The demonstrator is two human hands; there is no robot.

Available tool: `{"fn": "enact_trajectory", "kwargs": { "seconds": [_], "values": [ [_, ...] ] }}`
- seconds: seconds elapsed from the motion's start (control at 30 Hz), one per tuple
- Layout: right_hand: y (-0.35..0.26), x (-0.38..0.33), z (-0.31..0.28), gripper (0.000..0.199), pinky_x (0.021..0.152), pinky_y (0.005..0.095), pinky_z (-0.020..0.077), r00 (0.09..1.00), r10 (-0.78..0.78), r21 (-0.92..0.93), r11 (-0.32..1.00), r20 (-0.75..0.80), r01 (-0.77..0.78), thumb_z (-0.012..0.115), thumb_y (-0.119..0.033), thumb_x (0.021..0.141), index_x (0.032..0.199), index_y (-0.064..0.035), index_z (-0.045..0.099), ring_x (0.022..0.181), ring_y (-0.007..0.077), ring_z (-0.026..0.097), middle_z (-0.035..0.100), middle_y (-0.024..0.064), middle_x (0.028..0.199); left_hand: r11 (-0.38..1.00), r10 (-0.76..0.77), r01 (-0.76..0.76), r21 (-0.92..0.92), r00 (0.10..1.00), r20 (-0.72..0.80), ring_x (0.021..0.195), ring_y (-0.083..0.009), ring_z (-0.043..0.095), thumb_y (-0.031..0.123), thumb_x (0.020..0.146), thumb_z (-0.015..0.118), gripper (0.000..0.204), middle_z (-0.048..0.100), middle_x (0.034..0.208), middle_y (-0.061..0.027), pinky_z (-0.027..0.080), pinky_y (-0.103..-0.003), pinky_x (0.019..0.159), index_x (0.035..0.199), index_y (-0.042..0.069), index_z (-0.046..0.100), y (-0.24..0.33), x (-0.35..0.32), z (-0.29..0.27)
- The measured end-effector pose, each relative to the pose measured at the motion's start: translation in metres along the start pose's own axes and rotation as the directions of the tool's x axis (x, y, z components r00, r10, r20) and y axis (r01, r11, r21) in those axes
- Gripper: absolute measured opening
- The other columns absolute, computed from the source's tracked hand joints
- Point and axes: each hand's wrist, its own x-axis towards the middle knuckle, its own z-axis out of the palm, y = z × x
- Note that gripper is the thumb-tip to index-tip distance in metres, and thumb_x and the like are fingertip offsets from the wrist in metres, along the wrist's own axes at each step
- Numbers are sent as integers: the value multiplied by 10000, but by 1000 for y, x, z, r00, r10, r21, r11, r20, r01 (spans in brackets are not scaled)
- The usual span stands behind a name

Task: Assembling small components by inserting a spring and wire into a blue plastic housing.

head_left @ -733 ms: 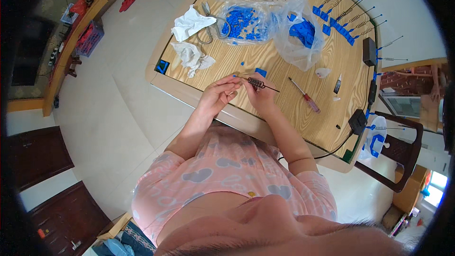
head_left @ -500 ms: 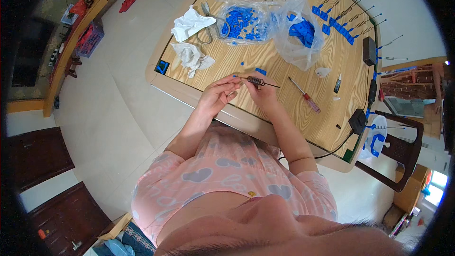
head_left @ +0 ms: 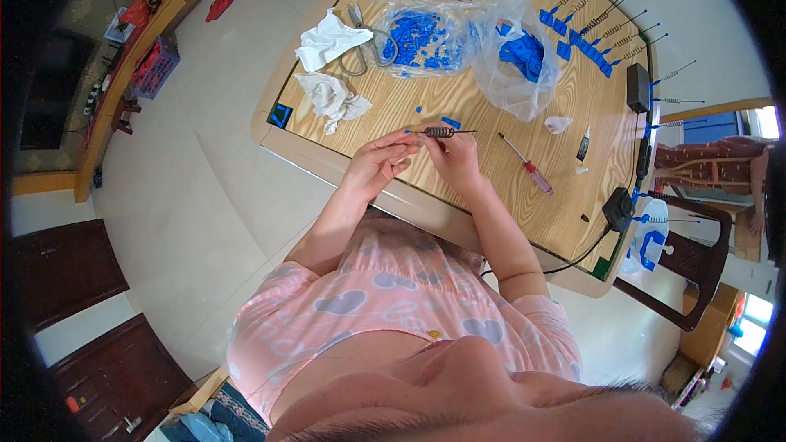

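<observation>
Both hands meet over the near part of a wooden table (head_left: 524, 221). Between them lies a thin metal rod with a dark coiled spring (head_left: 440, 132) around its middle and a small blue tip at its left end. My left hand (head_left: 381, 160) pinches the rod's left part with its fingertips. My right hand (head_left: 455, 155) grips the rod just right of the spring. The rod lies roughly level, a little above the tabletop. Two small blue plastic pieces (head_left: 449, 122) sit on the table just beyond it.
A red-handled screwdriver (head_left: 528, 166) lies right of my hands. Clear bags of blue plastic parts (head_left: 422, 37) and scissors (head_left: 364, 37) sit farther back, with crumpled white cloths (head_left: 327, 65) at left. Finished spring rods (head_left: 610, 20) line the far right; a black adapter (head_left: 616, 206) with its cable sits at the right edge.
</observation>
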Motion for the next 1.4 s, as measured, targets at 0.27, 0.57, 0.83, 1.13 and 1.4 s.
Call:
{"fn": "enact_trajectory", "kwargs": {
  "seconds": [0.27, 0.57, 0.83, 1.13, 1.4],
  "values": [
    [1, -2, 1, 69, 566, 357, 487, 1000, -7, -12, 1000, -10, 7, 657, -18, 796, 861, -20, 633, 686, 291, 637, 660, 116, 826, 1000, -4, 4, -25, 1000, 3, 1044, -220, 623, -20, 888, 541, 314, 626, 1139, -132, 527, -275, 725, 1201, 1, 549, -1, 0, -1],
    [1, -3, 1, 54, 596, 356, 503, 999, 39, 8, 999, -9, -39, 648, -20, 810, 861, -6, 634, 716, 302, 647, 671, 129, 856, 1000, -1, 1, -20, 1000, 10, 1043, -225, 626, -25, 884, 541, 323, 626, 1141, -125, 533, -279, 731, 1206, 0, 556, -3, 2, -4],
    [2, -3, 2, 56, 597, 354, 508, 999, 35, 8, 999, -25, -35, 646, -29, 822, 865, 2, 629, 720, 304, 650, 671, 137, 855, 1000, -1, 1, 2, 1000, 5, 1059, -221, 614, -15, 890, 538, 317, 624, 1145, -125, 518, -289, 773, 1206, 2, 554, -2, 1, -2],
    [1, -3, 4, 51, 575, 359, 491, 999, 34, 12, 999, -1, -34, 658, -27, 801, 831, 0, 628, 705, 309, 633, 658, 119, 864, 1000, 13, -13, -11, 1000, 13, 1050, -224, 622, -25, 885, 540, 304, 629, 1137, -133, 521, -281, 737, 1187, 1, 564, -2, 0, -1],
    [0, -3, 6, 69, 542, 315, 477, 996, 90, 79, 993, -14, -89, 671, -25, 791, 852, 1, 652, 640, 247, 610, 626, 98, 810, 1000, 7, -7, -9, 1000, 16, 1048, -217, 621, -23, 880, 545, 310, 633, 1131, -124, 520, -284, 747, 1188, 3, 569, -2, 0, -2]
  ]
}}
